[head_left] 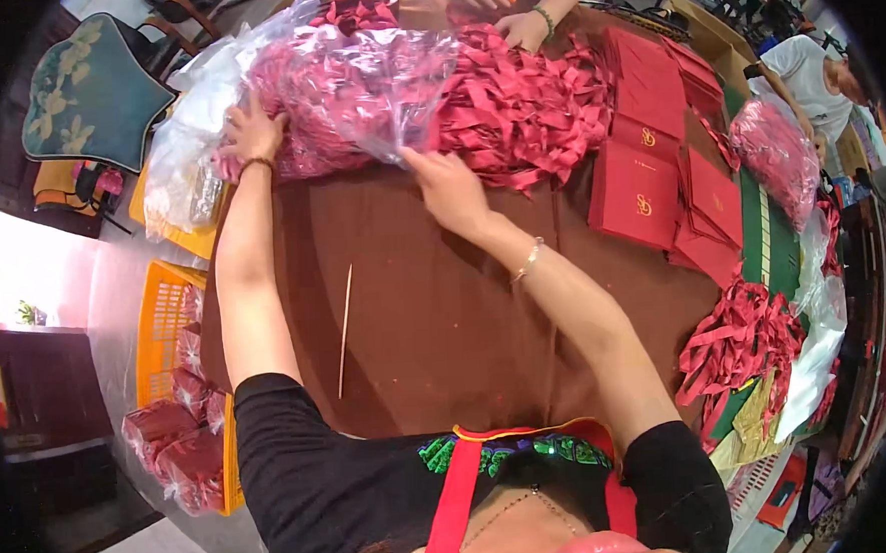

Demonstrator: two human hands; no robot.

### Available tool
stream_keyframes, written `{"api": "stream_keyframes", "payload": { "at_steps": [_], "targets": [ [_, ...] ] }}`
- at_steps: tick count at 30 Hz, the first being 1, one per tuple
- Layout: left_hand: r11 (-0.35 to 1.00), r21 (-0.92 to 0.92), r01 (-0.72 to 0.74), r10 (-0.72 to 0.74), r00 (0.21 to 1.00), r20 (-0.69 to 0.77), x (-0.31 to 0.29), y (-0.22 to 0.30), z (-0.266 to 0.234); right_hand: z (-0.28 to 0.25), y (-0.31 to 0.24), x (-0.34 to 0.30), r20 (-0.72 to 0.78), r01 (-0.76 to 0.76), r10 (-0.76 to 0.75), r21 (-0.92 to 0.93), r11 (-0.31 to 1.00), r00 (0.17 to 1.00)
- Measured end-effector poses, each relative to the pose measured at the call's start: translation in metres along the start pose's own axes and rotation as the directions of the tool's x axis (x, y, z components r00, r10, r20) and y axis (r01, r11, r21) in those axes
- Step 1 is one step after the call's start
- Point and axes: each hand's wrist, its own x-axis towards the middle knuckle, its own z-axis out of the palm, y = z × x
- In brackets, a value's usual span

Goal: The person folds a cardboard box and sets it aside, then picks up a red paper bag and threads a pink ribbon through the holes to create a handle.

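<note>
On the bench [445, 316] lies the clear bag [368, 85] (red showing through it), your left hand [252, 136] spread and ungripping against the bag's left end, your right hand [450, 188] pinching the bag's near right edge, with red ribbons [530, 117] heaped just right of the bag.

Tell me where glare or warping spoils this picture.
In the head view, the window at left is washed out white; there too, the clear plastic bag glints; also in the head view, straight edges bow toward the rim.
</note>
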Motion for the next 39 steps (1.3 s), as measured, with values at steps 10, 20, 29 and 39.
{"api": "stream_keyframes", "payload": {
  "at_steps": [10, 20, 29, 39],
  "targets": [
    [0.311, -0.350, -0.884, 0.828, 0.433, -0.356, -0.115, 0.138, -0.054, -0.010, -0.036, -0.065, 0.168, 0.106, -0.123, 0.107, 0.989, 0.978],
    [0.602, -0.183, -0.777, 0.706, 0.625, -0.334, -0.154, 0.154, -0.036, -0.156, -0.025, -0.318, -0.231, -0.478, 0.453, -0.066, 0.876, 0.861],
    [-0.140, -0.678, -0.721, 0.924, 0.151, -0.350, -0.291, 0.191, -0.067, -0.166, -0.037, -0.369, -0.361, -0.574, 0.559, 0.076, 0.815, 0.746],
    [0.040, -0.522, -0.852, 0.777, 0.355, -0.520, -0.327, 0.298, -0.098, -0.177, -0.037, -0.392, -0.421, -0.610, 0.629, 0.200, 0.767, 0.653]
  ]
}}
